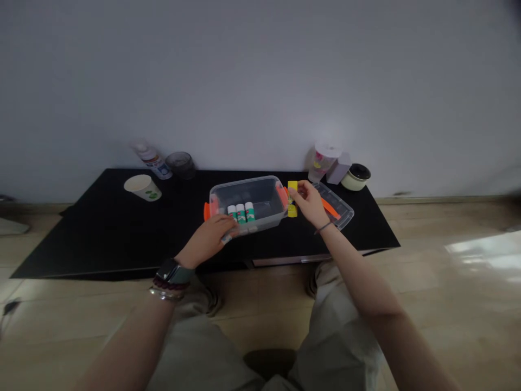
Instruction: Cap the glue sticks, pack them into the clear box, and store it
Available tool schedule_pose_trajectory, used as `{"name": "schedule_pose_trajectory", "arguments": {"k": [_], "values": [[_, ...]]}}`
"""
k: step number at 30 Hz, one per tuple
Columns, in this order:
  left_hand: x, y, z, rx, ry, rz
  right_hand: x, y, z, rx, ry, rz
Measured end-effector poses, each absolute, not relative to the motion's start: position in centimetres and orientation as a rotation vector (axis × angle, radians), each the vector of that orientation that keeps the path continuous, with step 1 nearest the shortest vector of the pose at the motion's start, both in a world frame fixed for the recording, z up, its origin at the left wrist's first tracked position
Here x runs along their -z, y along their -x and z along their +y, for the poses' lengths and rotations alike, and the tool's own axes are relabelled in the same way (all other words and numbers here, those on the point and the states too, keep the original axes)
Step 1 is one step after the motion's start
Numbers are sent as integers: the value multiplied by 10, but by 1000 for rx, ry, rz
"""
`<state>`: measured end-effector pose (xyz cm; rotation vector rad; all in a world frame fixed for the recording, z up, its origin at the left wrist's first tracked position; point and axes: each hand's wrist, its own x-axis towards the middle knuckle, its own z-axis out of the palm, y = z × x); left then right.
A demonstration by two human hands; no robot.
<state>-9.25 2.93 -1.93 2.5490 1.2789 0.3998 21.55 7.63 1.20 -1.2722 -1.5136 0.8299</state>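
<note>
A clear plastic storage box with orange latches stands without its lid on the black table. Inside, at its left end, three white-and-green glue sticks are side by side; their lower ends are partly hidden. My left hand grips the front left corner of the box, its fingers curled over the rim. Just outside the right end, by the orange latch, my right hand pinches a yellow glue stick held upright. The clear lid with an orange handle lies to the right, partly behind my right hand.
On the black table, a tilted paper cup, a white spray can and a dark glass bowl are at left. A clear cup, a white box and a cream pot with black lid stand back right.
</note>
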Motion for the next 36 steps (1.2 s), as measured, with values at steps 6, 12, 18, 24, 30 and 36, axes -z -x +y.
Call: {"name": "schedule_pose_trajectory", "arguments": {"k": [6, 12, 18, 24, 30, 36], "values": [[21, 72, 20, -391, -2594, 1150, -10, -207, 73, -695, 1519, -1839], [17, 51, 10, -393, -2645, 1045, -8, -190, 75, -515, 1961, -2324], [14, 38, 4, -355, -2678, 990, 9, -182, 83, -813, 2237, -2425], [16, 39, 4, -351, -2653, 991, 23, -187, 88, -956, 2207, -2380], [19, 39, 5, -379, -2660, 970, 43, -196, 96, -1095, 2074, -2147], [19, 40, 4, -380, -2653, 980, 57, -197, 92, -1167, 1720, -1842]]}}
